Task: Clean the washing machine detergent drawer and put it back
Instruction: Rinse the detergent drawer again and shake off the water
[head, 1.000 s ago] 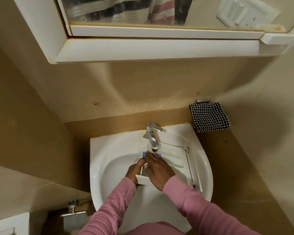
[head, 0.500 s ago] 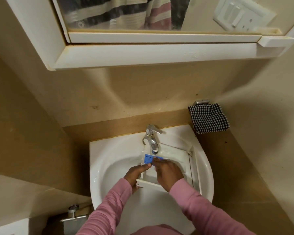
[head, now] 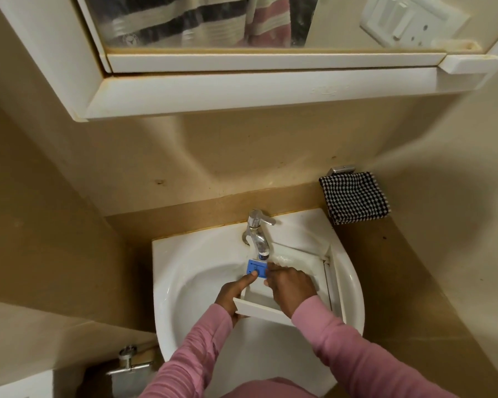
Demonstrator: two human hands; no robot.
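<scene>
One white ceramic wash basin (head: 167,282). One chrome tap (head: 258,231) stands on it. One white plastic detergent drawer (head: 259,310), with one blue square insert (head: 256,268) in it. Two hands, the left hand (head: 232,291) and the right hand (head: 291,285), in two pink sleeves (head: 357,349). One black-and-white checked cloth (head: 354,198) on one metal holder (head: 342,170). One white-framed mirror cabinet (head: 213,93). One white switch plate (head: 406,20). One chrome wall valve (head: 130,363), low at the left.
</scene>
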